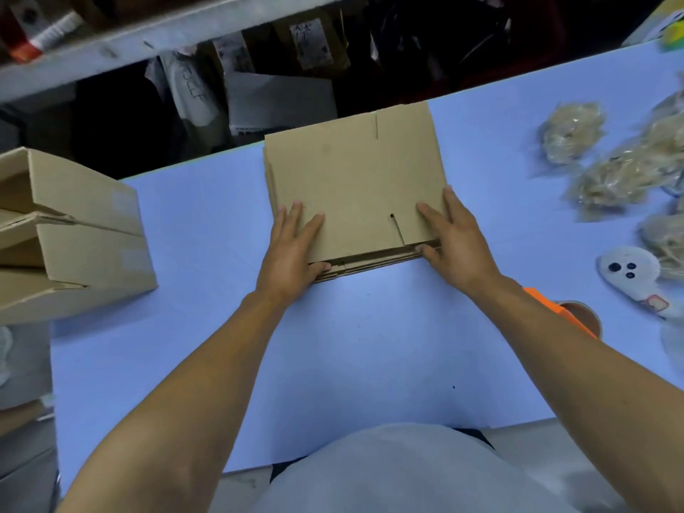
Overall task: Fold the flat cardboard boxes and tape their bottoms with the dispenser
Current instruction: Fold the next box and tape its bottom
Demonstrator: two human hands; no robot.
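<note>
A stack of flat brown cardboard boxes [351, 179] lies on the blue table [333, 346] in front of me. My left hand [292, 249] rests on the stack's near left corner, fingers flat on the top sheet and thumb against the near edge. My right hand [455, 238] lies on the near right corner, fingers spread on top and thumb at the stack's edge. The orange tape dispenser [566, 316] with its brown tape roll sits at the right, partly hidden behind my right forearm.
Three folded cardboard boxes [74, 235] stand at the table's left edge. Several clear bags of tan filling [610, 161] lie at the far right, with a white object with black dots [629, 272] nearer. Shelving and dark storage lie beyond the table's far edge.
</note>
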